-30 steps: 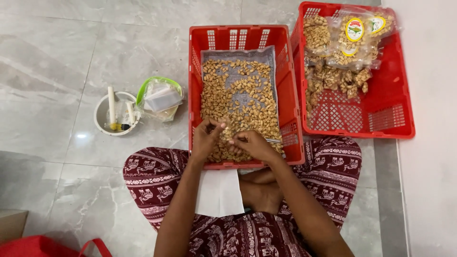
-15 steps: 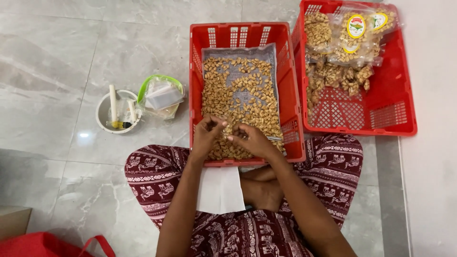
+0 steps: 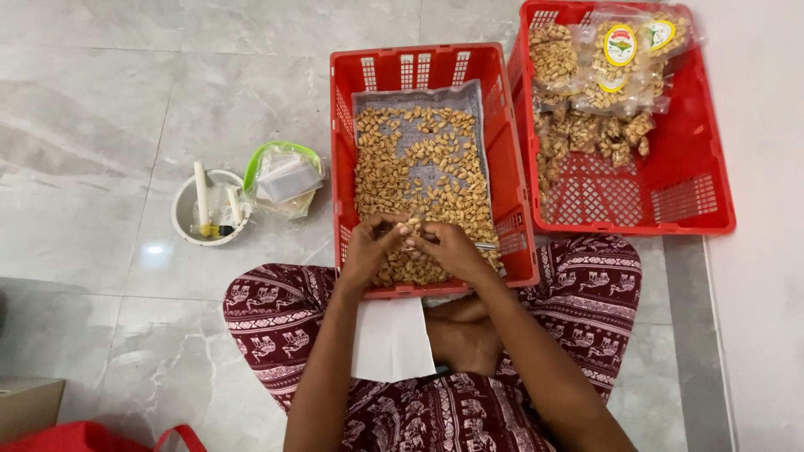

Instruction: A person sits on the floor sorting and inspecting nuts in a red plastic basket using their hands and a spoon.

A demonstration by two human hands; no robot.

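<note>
Left hand [image 3: 368, 249] and right hand [image 3: 448, 249] together over near end of red plastic crate [image 3: 511, 201], fingertips pinched on one pale brown nut [image 3: 412, 223]. Loose nuts on grey liner [image 3: 419, 172] still many; second red crate [image 3: 670, 201] holds several filled clear bags [image 3: 599, 79], half its floor bare. Judged: well short of finished.

Single head view, steep downward, near hands, lap, floor [image 3: 100, 100].
</note>
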